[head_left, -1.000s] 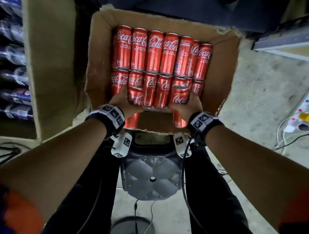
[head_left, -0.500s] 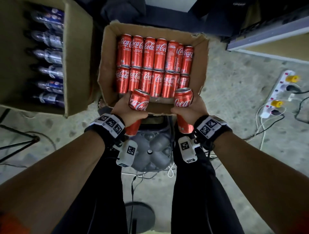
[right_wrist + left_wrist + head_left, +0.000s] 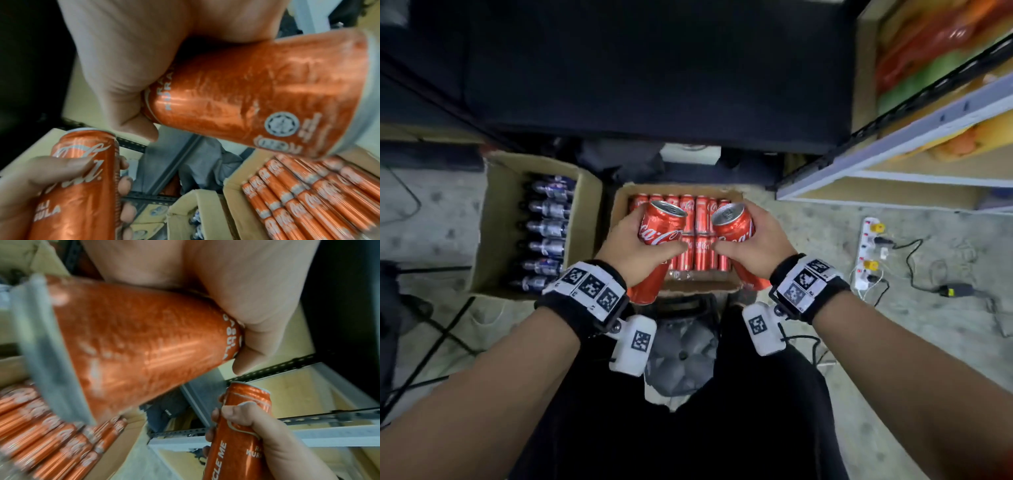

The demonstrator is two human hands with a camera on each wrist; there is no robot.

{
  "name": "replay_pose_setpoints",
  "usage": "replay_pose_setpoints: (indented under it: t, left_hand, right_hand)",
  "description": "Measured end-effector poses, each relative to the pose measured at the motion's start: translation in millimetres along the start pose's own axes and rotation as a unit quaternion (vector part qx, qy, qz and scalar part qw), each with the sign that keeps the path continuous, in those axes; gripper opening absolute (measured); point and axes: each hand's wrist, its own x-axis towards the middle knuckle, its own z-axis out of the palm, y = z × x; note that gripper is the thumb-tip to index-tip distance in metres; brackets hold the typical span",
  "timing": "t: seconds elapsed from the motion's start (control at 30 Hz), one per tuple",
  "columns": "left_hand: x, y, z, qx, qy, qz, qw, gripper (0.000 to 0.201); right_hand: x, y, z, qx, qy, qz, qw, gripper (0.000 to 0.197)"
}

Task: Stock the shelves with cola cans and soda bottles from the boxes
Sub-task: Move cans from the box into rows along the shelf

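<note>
Our left hand (image 3: 635,248) grips one cola can (image 3: 659,228) and our right hand (image 3: 755,245) another (image 3: 734,222), above the box (image 3: 619,219). We carry both upright to the shelf (image 3: 893,150), probably at right, and set them down separately.

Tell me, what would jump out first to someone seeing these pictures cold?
Two red cola cans, one in the left hand and one in the right hand, held up side by side in the middle of the head view: the left can and the right can. Below them sits a cardboard box packed with more red cans, and to its left a second box of dark bottles.
</note>
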Motion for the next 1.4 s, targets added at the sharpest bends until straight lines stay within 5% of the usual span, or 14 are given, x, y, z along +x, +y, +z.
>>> replay_pose_setpoints:
  t: [0.2,0.7,1.03,1.4]
  left_hand:
    - [-56.3,100.5,-49.5,0.006,0.01,0.107,0.994,0.058]
    - [-155.1,280.9,-157.2,-0.043,0.043,0.348,0.935,0.043]
    - [-180.6,350.7,-243.7,-0.082,0.022,0.5,0.862,0.047]
    - [-148.5,391.2,-240.3,-0.135,-0.032,0.509,0.849,0.041]
  right_hand:
    - [-53.2,-102.7,-42.8,-0.023,0.009,-0.11,0.994,0.045]
    - [-148.8,-318.8,-105.1,-0.034,0.079,-0.34,0.937,0.033]
    - [-180.4,-408.5,-111.0,0.016,0.16,-0.427,0.89,0.03]
    - [-171.9,-435.2,-121.8,0.096,0.252,-0.427,0.863,0.038]
